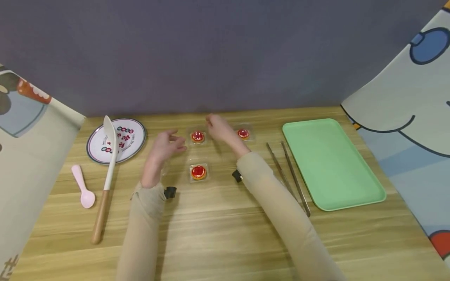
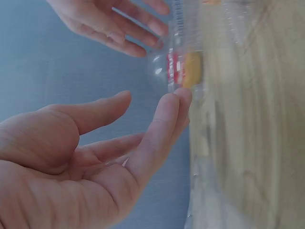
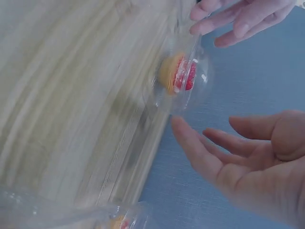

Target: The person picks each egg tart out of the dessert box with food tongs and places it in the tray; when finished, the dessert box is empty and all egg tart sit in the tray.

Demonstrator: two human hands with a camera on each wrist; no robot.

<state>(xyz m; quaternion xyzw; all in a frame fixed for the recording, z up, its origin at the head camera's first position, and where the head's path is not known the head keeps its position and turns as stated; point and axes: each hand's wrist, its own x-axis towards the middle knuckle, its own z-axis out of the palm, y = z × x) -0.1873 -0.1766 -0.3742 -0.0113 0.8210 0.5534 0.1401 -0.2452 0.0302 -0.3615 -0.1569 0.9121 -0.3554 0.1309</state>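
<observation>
A small tart with a red top (image 1: 198, 136) sits in a clear plastic box at the back middle of the table. My left hand (image 1: 165, 146) is just left of it, with fingers spread and thumb apart. On its other side is my right hand (image 1: 221, 128), fingers loosely bent. Both wrist views show the boxed tart (image 2: 190, 69) under a clear domed lid (image 3: 204, 78), between the two hands. Neither hand grips anything; whether fingertips touch the box is unclear. A second boxed tart (image 1: 199, 172) lies nearer the front, a third (image 1: 243, 133) right of my right hand.
Metal tongs (image 1: 286, 171) lie beside a green tray (image 1: 334, 164) on the right. At left, a long-handled white spoon (image 1: 110, 156) rests across a printed plate (image 1: 137, 142), with a pink spoon (image 1: 84, 191) nearby. A grey wall (image 1: 211, 58) rises behind the table.
</observation>
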